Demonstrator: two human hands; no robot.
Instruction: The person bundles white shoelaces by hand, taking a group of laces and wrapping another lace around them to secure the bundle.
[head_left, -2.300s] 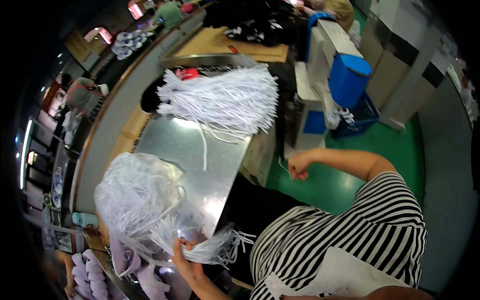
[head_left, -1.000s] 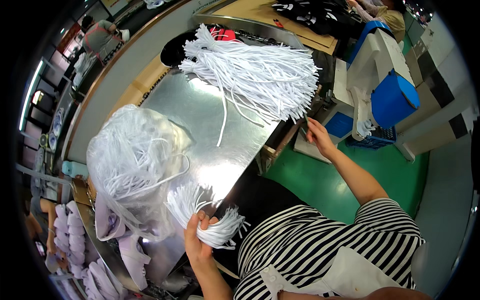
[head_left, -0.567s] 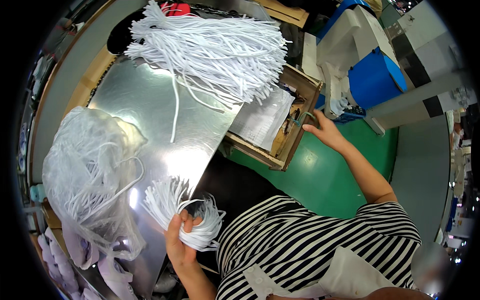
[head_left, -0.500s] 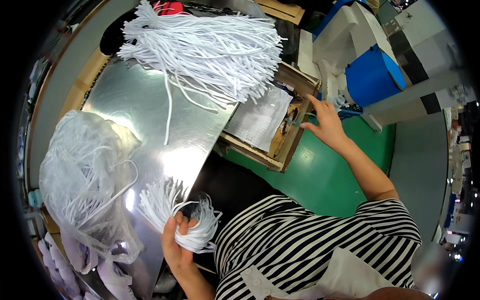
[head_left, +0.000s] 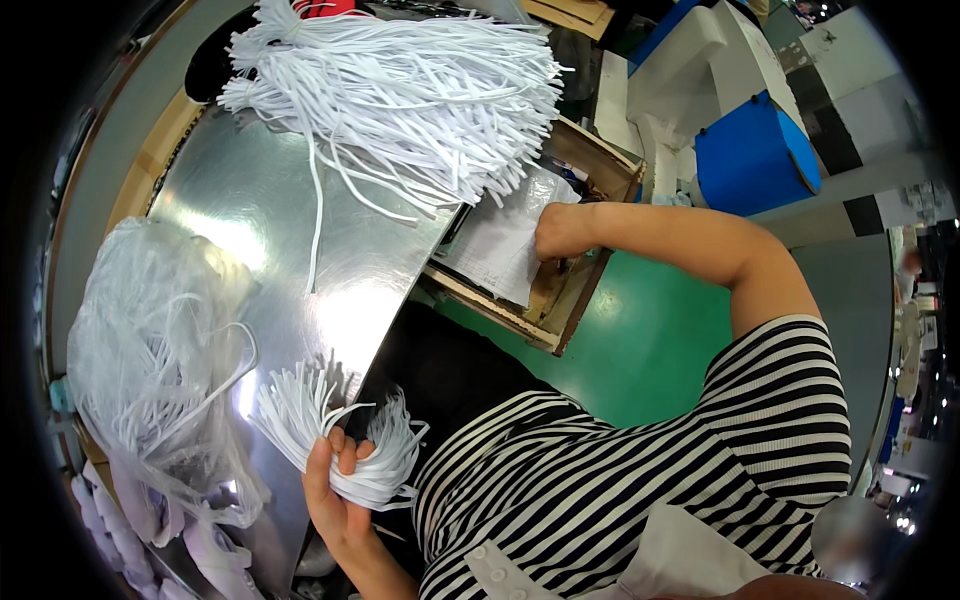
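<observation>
My left hand [head_left: 335, 480] is closed round a looped bundle of white cords [head_left: 385, 470], held at the near edge of the metal tabletop. Loose cord ends fan out to the left of my fingers. My right hand [head_left: 566, 230] reaches into an open drawer [head_left: 540, 338], its fingers curled down beside a paper sheet in a clear plastic sleeve [head_left: 500, 245]. Whatever those fingers grip is hidden under the hand. A large heap of the same kind of cords [head_left: 400, 100] lies across the far part of the table, several strands trailing toward me.
A clear plastic bag [head_left: 150, 370] stuffed with white cords rests on the table [head_left: 300, 240] at the left. Pale, curved pieces [head_left: 215, 555] lie beyond its near end. A white machine body [head_left: 670, 60] with a blue box-shaped part [head_left: 755, 155] stands past the drawer, above a green floor [head_left: 640, 330].
My right hand has moved left from the drawer's right wall down into the drawer, its spread fingers now curled. My left hand keeps hold of the cord bundle.
</observation>
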